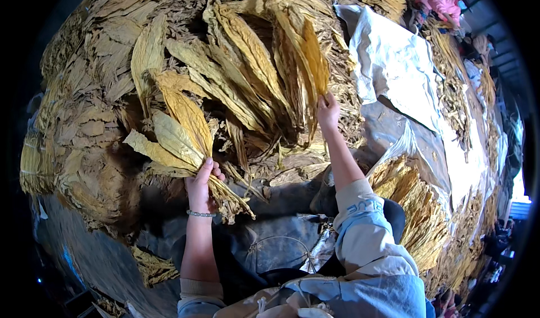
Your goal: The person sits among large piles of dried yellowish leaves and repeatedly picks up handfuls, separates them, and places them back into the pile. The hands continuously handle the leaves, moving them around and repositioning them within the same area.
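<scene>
My left hand [204,183] grips a small bunch of dried tobacco leaves [185,132] by the stem ends. The blades fan up and to the left, and the gathered stems stick out below my fist. Farther right, my right hand [328,111] pinches the lower end of one yellow-brown tobacco leaf [314,56], which lies along the edge of a spread of long loose leaves [253,60]. These rest on a large heap of brown tobacco leaves [93,65] in front of me. My fingers partly hide the pinched end of the leaf.
A white woven sheet [392,56] lies right of the heap. Near my right elbow stands a bundle of yellow leaves [409,208]. Dark sheeting [105,250] covers the floor at lower left, with a few leaves [154,265] on it. A person in pink [443,6] is at far upper right.
</scene>
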`<state>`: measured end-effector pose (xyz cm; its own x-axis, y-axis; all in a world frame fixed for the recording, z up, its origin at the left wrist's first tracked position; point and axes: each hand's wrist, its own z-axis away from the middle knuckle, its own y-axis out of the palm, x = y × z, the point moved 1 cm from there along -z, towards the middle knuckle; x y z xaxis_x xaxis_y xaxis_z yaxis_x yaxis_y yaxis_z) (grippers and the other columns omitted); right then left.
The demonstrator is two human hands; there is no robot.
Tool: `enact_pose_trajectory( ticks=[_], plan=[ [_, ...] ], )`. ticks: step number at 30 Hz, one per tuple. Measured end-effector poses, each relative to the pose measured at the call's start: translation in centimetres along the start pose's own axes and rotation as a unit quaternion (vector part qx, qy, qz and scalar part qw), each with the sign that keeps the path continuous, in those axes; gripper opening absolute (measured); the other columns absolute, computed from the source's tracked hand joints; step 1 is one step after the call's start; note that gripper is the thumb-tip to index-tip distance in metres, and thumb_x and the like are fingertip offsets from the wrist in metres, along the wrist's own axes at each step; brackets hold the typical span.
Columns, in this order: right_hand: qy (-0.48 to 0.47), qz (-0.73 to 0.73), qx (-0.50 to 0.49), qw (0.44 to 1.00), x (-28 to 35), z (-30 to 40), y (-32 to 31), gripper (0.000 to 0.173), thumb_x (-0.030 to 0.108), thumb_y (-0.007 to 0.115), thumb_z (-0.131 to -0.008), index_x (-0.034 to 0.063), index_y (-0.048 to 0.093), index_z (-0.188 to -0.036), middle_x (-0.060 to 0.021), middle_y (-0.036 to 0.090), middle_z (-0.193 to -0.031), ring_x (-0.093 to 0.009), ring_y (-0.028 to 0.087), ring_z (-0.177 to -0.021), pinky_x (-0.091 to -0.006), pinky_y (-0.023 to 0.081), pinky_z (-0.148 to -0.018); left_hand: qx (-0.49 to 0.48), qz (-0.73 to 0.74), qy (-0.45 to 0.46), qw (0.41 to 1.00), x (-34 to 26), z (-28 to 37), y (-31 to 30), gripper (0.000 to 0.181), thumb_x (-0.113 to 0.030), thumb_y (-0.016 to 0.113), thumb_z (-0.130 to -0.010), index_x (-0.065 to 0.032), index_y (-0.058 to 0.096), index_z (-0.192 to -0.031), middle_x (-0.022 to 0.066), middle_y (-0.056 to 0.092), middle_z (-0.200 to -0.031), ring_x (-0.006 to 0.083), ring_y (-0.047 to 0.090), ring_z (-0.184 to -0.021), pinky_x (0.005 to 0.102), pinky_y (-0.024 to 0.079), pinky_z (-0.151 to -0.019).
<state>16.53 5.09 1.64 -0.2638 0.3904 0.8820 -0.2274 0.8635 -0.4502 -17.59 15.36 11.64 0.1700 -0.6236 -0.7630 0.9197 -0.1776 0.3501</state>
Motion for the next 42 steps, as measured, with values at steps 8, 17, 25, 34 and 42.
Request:
enact_pose_trajectory(
  ticks=[8, 17, 25, 34, 42],
  plan=[
    [0.005, 0.007, 0.096, 0.995, 0.6, 0.5, 0.2, 0.021, 0.016, 0.041, -0.093, 0.0017, 0.054, -0.101, -0.0148, 0.061, -0.081, -0.026, 0.058, -0.066, -0.0367, 0.046, -0.059, 0.020, -0.033, 0.004, 0.999, 0.6, -0.5, 1.2, 0.018, -0.018, 0.064, -0.082, -0.0007, 0.058, -0.086, 0.0039, 0.056, -0.071, 0.0126, 0.054, -0.058, 0.0242, 0.048, -0.053],
    [0.183, -0.433, 0.234, 0.851, 13.6, 5.6, 0.3, 0.013, 0.008, 0.040, -0.094, 0.0028, 0.051, -0.098, -0.0071, 0.058, -0.078, -0.010, 0.050, -0.056, -0.0216, 0.044, -0.050, 0.049, 0.002, 0.017, 0.999, 0.0, 0.5, 0.5, 0.026, -0.013, 0.061, -0.083, 0.0054, 0.055, -0.101, 0.0120, 0.061, -0.091, 0.0181, 0.061, -0.080, 0.0324, 0.054, -0.075],
    [-0.068, -0.251, 0.357, 0.897, 17.5, 14.6, 11.3, 0.030, 0.022, 0.051, -0.090, -0.0005, 0.055, -0.109, -0.0151, 0.061, -0.094, -0.026, 0.059, -0.078, -0.0345, 0.048, -0.075, 0.137, 0.011, -0.021, 0.990, 0.5, 0.9, 1.4, 0.026, -0.011, 0.063, -0.082, -0.0005, 0.055, -0.105, 0.0083, 0.062, -0.090, 0.0180, 0.062, -0.076, 0.0315, 0.053, -0.067],
    [-0.003, 0.399, 0.211, 0.892, 6.1, 2.9, 5.1, 0.023, 0.021, 0.049, -0.089, 0.0012, 0.051, -0.100, -0.0146, 0.060, -0.080, -0.020, 0.059, -0.061, -0.0280, 0.048, -0.047, 0.129, -0.007, 0.024, 0.991, -0.2, 1.0, 2.0, 0.017, -0.010, 0.061, -0.080, 0.0027, 0.057, -0.089, 0.0087, 0.060, -0.074, 0.0189, 0.058, -0.060, 0.0277, 0.046, -0.054],
    [-0.085, -0.107, 0.120, 0.983, 11.8, 10.2, 1.7, 0.012, 0.008, 0.050, -0.089, -0.0024, 0.054, -0.094, -0.0092, 0.052, -0.058, -0.014, 0.047, -0.047, -0.0302, 0.038, -0.043, 0.115, 0.019, -0.015, 0.993, 0.8, 0.6, 1.0, 0.020, -0.009, 0.063, -0.079, 0.0063, 0.059, -0.092, 0.0100, 0.062, -0.080, 0.0192, 0.060, -0.068, 0.0275, 0.048, -0.061]
  ],
)
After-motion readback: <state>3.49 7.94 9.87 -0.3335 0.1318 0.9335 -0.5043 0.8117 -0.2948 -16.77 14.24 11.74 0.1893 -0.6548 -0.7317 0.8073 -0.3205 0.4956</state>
